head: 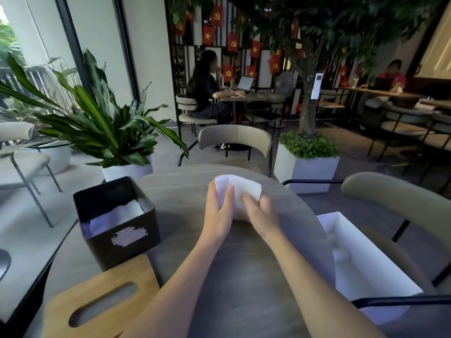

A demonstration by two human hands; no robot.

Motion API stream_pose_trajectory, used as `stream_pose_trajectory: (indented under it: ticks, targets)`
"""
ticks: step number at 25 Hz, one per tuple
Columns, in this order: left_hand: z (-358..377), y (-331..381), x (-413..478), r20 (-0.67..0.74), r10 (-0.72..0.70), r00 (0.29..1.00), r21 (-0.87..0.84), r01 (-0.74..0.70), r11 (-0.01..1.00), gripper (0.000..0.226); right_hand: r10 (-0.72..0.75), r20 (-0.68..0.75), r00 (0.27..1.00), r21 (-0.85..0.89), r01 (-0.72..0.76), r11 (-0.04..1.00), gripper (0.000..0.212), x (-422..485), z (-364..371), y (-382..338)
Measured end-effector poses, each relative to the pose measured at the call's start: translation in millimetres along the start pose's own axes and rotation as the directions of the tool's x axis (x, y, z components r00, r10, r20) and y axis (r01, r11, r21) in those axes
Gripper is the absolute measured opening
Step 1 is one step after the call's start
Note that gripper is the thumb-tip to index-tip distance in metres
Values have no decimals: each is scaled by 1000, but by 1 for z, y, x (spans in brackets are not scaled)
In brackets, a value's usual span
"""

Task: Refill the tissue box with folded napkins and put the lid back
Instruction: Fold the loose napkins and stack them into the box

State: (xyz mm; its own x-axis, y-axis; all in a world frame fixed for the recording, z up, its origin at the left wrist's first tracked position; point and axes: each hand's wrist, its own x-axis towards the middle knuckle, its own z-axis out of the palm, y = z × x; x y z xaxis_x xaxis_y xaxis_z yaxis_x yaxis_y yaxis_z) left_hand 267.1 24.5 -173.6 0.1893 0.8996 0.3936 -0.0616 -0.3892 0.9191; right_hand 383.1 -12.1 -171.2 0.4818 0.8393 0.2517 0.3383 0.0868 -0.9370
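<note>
Both hands meet over the middle of the round bench (180, 196), working one white folded napkin (240, 189) that rests on the wood. The left hand (219, 208) has a closed grip on the napkin's left edge, with the thumb on top and the fingers tucked round the far side. The right hand (262, 211) grips the right edge, its fingers curled over the paper. The napkin bulges up between them, its far corner lifted a little.

To the left, near the bench's edge, stands the black tissue box (102, 250) with its top open. A torn pale label shows on its near wall, and a stack of white napkins (117, 215) lies low inside, tilted toward the near-left corner. The wooden lid (127, 272) lies flat on the bench just near of the box — off the box, slot facing up, one corner almost touching the box's base.

At the right, beyond the bench's rim, sits a long white open box (375, 264) — what it holds is too blurred to tell. A dark chair arm (402, 301) crosses in front of its near end.
</note>
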Motion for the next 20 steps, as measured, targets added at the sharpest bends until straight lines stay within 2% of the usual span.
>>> stream_pose_trajectory:
  ticks: [3, 5, 7, 10, 14, 18, 20]
  targets:
    - [-3, 1, -2, -87, -96, 992, 2, 97, 995, 11, -34, -18, 999, 29, 35, 999, 15, -2, 3, -3]
    - [-5, 2, -2, -121, -161, 980, -18, 160, 987, 26, -35, -53, 998, 78, 39, 996, 23, -1, 0, -5]
    - [-6, 5, -3, -135, -171, 976, -32, 168, 985, 32, -26, -24, 999, 93, 28, 995, 32, -3, -3, -4]
    - [-8, 8, -5, -151, -129, 980, -60, 122, 991, 30, -70, 46, 996, 34, 69, 997, 40, -9, -2, -6]
    - [-8, 9, -6, -115, -83, 990, -62, 76, 995, 22, -99, 33, 995, 2, 99, 995, 32, -7, -3, -5]
    - [-9, -5, -3, -8, -169, 986, 41, 170, 985, 10, -28, 87, 996, -66, 34, 997, 29, -1, -3, 8]
    - [-9, -9, -1, -6, -185, 983, 65, 185, 981, 14, -21, 34, 999, -49, 22, 999, 30, -1, -3, 8]
